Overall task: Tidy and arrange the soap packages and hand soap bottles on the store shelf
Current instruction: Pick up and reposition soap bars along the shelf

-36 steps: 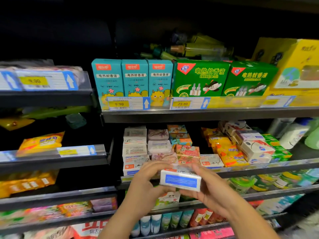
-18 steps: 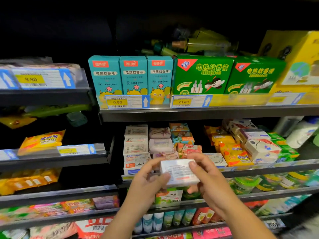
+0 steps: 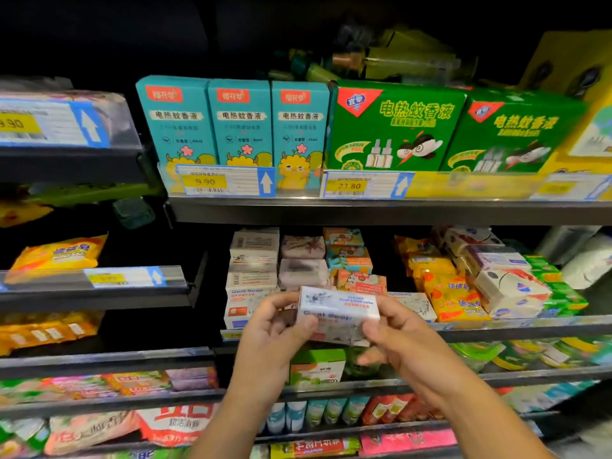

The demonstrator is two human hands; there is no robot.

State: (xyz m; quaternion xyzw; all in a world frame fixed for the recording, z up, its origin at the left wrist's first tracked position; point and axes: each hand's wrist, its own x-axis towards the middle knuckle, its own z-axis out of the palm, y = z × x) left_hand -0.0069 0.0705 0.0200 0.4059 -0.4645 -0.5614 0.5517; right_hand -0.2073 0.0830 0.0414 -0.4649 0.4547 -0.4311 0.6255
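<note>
A white goat soap box [image 3: 337, 313] with blue print is held in front of the middle shelf [image 3: 496, 329]. My left hand [image 3: 275, 339] grips its left end and my right hand [image 3: 397, 339] grips its right end. Behind it stands a stack of matching white goat soap boxes [image 3: 253, 270], pale wrapped soaps [image 3: 303, 260] and orange and blue soap boxes [image 3: 347, 256]. Yellow soap packs [image 3: 447, 293] and white soap packs [image 3: 510, 286] lie to the right. White bottles [image 3: 589, 260] stand at the far right, partly hidden.
The shelf above carries teal mosquito-liquid boxes [image 3: 238, 120] and green boxes [image 3: 397, 127] behind price tags [image 3: 225, 182]. Lower shelves hold a green and white box [image 3: 316, 366], tubes [image 3: 318, 412] and bagged goods. A left shelving unit holds yellow packs [image 3: 56, 253].
Both hands have lifted the soap box toward the middle shelf and turned it, so its blue-panel face gave way to a white printed face.
</note>
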